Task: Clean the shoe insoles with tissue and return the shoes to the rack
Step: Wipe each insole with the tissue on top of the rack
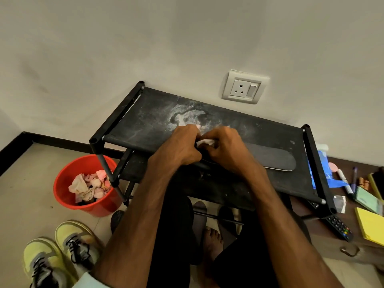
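Now clutching a crumpled white tissue [205,142] between left grip [178,146] and right grip [226,150], fingers of both curled round it, knuckles almost touching. Held low over the left end of a dark insole [274,157], lying flat on the black rack's [145,121] top shelf, partly hidden under both grips and running out to the right of the right grip. Just beyond the grips, a white dusty smear on the shelf fabric. Down and left of the left grip, on the floor, a red bucket [68,183] holding used pinkish tissues [87,187]. Further below-left of that grip, two yellow-green sneakers [62,252] side by side. Well right of the right grip, a remote [338,227], yellow notes [372,227] and markers [345,183] on a brown table [324,238].
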Demonstrator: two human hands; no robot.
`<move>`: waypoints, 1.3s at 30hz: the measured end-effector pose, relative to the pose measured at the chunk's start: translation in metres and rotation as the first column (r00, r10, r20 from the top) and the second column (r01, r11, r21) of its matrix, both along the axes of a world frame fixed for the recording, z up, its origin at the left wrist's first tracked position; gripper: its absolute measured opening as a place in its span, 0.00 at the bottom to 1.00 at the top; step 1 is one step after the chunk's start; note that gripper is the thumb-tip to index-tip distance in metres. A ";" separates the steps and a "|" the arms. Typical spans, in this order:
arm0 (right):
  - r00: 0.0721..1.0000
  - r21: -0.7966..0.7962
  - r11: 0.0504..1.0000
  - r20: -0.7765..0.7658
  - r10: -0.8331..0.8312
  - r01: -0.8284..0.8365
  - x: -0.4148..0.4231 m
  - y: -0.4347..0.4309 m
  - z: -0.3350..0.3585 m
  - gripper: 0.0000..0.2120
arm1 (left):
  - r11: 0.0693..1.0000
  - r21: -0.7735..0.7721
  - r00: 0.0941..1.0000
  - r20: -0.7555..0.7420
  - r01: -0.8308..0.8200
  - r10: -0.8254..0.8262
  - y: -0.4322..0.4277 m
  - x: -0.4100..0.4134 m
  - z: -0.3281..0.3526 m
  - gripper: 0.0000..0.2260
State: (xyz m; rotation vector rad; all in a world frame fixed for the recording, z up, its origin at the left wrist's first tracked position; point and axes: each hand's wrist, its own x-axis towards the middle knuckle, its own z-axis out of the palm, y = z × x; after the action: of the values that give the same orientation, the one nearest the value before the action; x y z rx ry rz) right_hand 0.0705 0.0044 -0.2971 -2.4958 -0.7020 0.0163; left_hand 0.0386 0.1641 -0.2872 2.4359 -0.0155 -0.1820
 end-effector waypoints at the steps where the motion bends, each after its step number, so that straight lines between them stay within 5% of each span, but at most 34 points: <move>1: 1.000 0.014 1.000 -0.002 0.025 -0.025 -0.002 -0.001 0.001 0.08 | 1.000 0.010 1.000 0.001 0.002 -0.002 0.000 0.000 0.001 0.14; 6: 0.992 0.041 0.991 0.019 0.126 -0.127 -0.012 -0.006 0.007 0.11 | 1.000 0.030 1.000 -0.029 0.001 0.000 -0.006 -0.002 0.003 0.16; 12: 0.986 0.050 0.985 -0.027 0.164 -0.163 -0.018 -0.020 0.009 0.14 | 0.995 0.101 1.000 -0.011 0.021 -0.020 -0.013 -0.005 0.007 0.08; 23: 0.996 0.039 0.999 -0.077 0.040 -0.037 -0.033 -0.086 0.012 0.08 | 0.979 0.205 1.000 0.001 0.020 -0.021 -0.021 -0.007 0.006 0.10; 30: 0.940 0.007 0.940 -0.011 -0.341 0.341 -0.033 -0.140 0.001 0.05 | 0.972 0.235 0.999 0.028 0.020 -0.027 -0.023 -0.004 0.001 0.11; 33: 0.851 0.185 0.854 0.123 -0.511 0.486 -0.037 -0.146 0.002 0.05 | 0.972 0.235 0.999 0.031 0.017 -0.025 -0.025 -0.004 -0.001 0.12; 36: 0.807 0.257 0.818 0.176 -0.563 0.514 -0.034 -0.143 0.007 0.06 | 0.974 0.227 0.999 0.049 0.005 -0.017 -0.024 -0.004 -0.005 0.15; 39: 0.821 0.150 0.836 0.165 -0.547 0.527 -0.021 -0.143 -0.001 0.08 | 0.977 0.214 0.995 0.101 -0.016 -0.006 -0.022 -0.005 -0.007 0.14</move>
State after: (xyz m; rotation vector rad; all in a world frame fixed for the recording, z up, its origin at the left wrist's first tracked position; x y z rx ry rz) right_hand 0.0500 -0.1381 -0.2980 -2.5318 -0.0400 -0.4750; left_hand 0.0331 0.1417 -0.2947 2.6586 -0.0364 -0.0603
